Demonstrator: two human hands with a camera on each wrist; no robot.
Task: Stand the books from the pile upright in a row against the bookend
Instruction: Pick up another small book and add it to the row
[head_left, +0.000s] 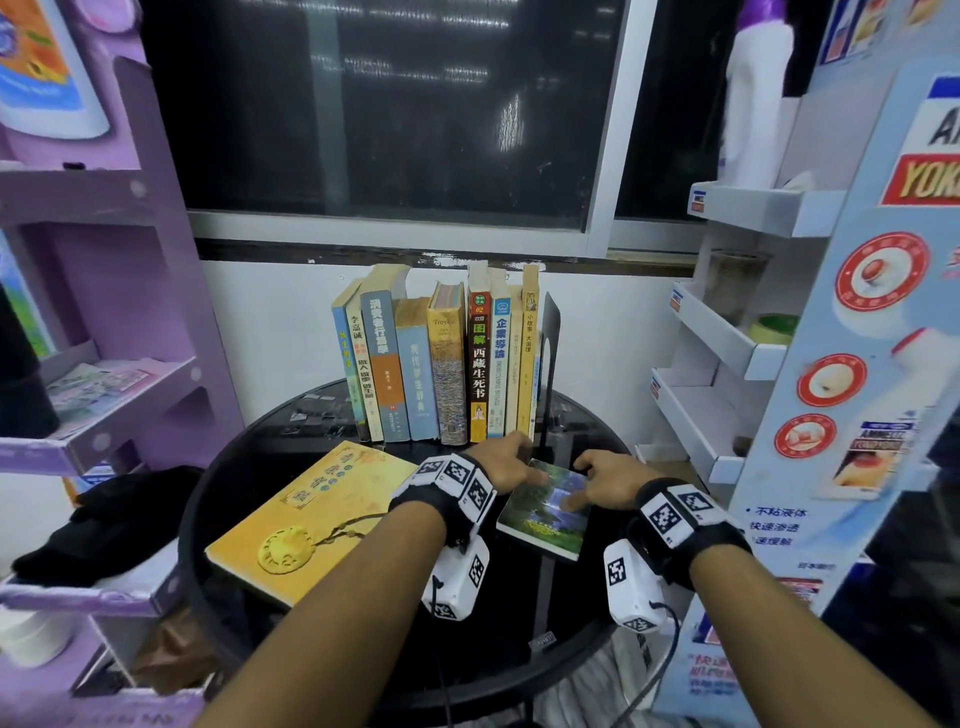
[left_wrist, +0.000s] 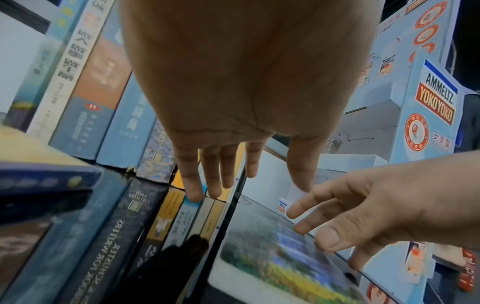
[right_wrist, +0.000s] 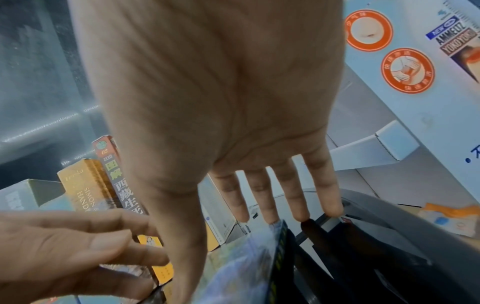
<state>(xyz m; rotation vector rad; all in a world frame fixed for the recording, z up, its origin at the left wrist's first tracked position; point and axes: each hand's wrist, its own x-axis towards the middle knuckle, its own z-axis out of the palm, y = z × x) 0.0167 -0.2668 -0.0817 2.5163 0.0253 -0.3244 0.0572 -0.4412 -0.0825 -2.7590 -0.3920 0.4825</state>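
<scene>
The right hand (head_left: 605, 480) lays straight fingers (right_wrist: 298, 203) on the small landscape-cover book (head_left: 545, 512), lying flat on the counter (head_left: 249, 467) just before the row of upright books (head_left: 436, 364). The left hand (head_left: 511, 460), fingers also loose and straight, holds nothing, its tips at the row's foot. To do this well, I'd lift the book's far edge, tip it upright and press it against the row by the black bookend (head_left: 550, 353). The yellow book (head_left: 311, 514) lies flat nearby.

AMMELTZ YOKOYOKO on display stand (left_wrist: 434, 107), 西藏生死书 on dark book spine (head_left: 478, 364)

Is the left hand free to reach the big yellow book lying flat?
Probably yes. The left hand is open, holding nothing, and the yellow book lies uncovered just to its left on the table.
</scene>
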